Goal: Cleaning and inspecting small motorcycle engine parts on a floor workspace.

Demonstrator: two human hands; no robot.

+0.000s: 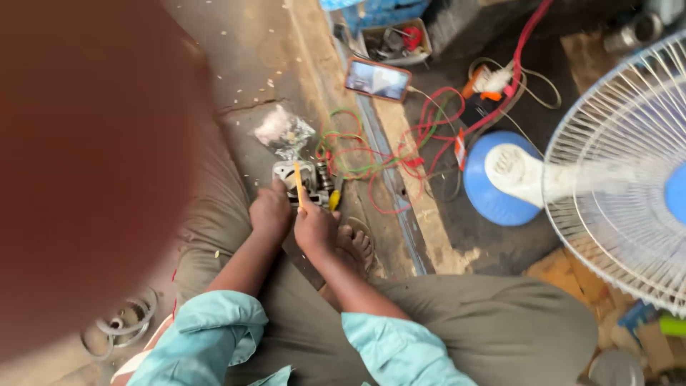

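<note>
A small grey metal motor part (293, 174) lies on the concrete floor between my knees. My left hand (270, 211) grips its near side. My right hand (314, 223) holds a thin yellow-handled tool (298, 184) whose tip rests on the part. A yellow and black piece (334, 198) lies just right of the part. My bare foot (355, 246) sits below my right hand.
A crumpled clear plastic bag (284, 131), tangled red and green wires (371, 154), a phone (377, 78), a small box of parts (396, 41), and a blue-based white fan (614, 171) surround me. A blurred reddish-brown shape (93, 164) blocks the left. Metal rings (125, 322) lie lower left.
</note>
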